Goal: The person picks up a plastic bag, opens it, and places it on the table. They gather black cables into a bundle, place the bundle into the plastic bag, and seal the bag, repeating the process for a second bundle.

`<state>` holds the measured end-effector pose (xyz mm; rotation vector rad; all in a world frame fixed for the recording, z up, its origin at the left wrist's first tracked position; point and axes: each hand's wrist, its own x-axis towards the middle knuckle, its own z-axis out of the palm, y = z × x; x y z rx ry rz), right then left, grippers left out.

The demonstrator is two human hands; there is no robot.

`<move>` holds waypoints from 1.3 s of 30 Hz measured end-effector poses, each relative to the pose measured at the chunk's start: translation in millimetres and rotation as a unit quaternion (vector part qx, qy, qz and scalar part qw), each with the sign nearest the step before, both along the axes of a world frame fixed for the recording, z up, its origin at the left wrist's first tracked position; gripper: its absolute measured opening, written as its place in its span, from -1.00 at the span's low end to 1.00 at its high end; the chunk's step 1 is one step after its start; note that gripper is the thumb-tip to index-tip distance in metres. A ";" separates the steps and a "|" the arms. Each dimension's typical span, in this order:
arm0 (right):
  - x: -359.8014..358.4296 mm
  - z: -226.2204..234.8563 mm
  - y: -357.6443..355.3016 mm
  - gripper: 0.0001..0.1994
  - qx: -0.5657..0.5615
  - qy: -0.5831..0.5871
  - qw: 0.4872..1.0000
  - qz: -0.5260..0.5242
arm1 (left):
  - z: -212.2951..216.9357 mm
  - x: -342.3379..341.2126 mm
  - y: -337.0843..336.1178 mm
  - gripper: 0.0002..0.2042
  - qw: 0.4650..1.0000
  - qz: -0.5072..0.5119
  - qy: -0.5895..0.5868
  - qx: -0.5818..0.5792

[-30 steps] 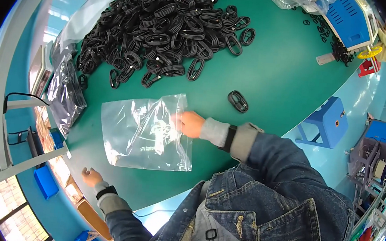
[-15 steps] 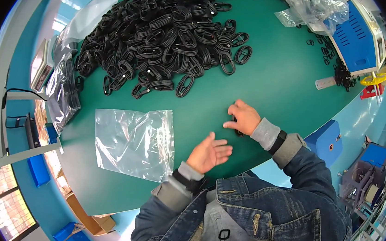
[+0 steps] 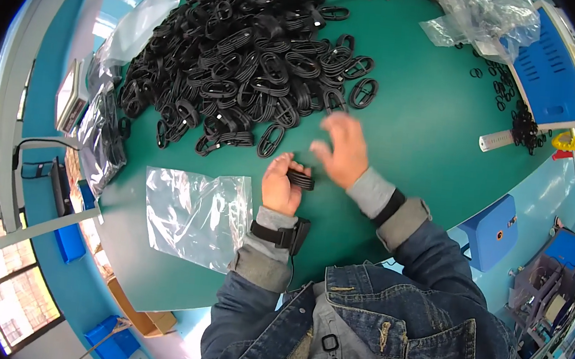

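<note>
Head view: left hand (image 3: 280, 186) grips a coiled cable (image 3: 300, 179) just right of the clear bag (image 3: 194, 215); right hand (image 3: 340, 150) open, blurred (near the pile (image 3: 244, 57)); bagging step, judged; next needs the bag mouth opened.

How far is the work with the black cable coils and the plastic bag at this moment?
Done: a clear plastic bag lies flat on the green table, apparently empty. In hand: the left hand holds one black cable coil; the right hand is blurred just above it. Left: the large pile of coils looks unbagged.
</note>
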<state>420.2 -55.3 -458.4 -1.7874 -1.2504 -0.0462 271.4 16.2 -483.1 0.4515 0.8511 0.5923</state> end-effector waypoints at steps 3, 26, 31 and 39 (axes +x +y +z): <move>33.6 -26.1 16.3 -0.58 -0.093 -0.061 0.991 -0.070 | -4.7 5.6 3.9 -0.76 0.989 0.062 0.100 0.093; -16.7 -21.5 57.9 -0.68 -0.110 0.031 0.938 0.326 | -4.5 -40.7 0.0 -0.73 0.675 -0.090 0.445 0.581; -23.6 -16.4 70.5 -0.68 -0.207 -0.121 0.949 0.205 | -7.5 -29.3 -2.0 -0.73 0.713 -0.015 0.459 0.530; -26.2 -17.7 39.4 -0.77 -0.178 0.085 0.936 0.292 | -4.6 -27.1 -0.3 -0.75 0.704 0.059 0.432 0.561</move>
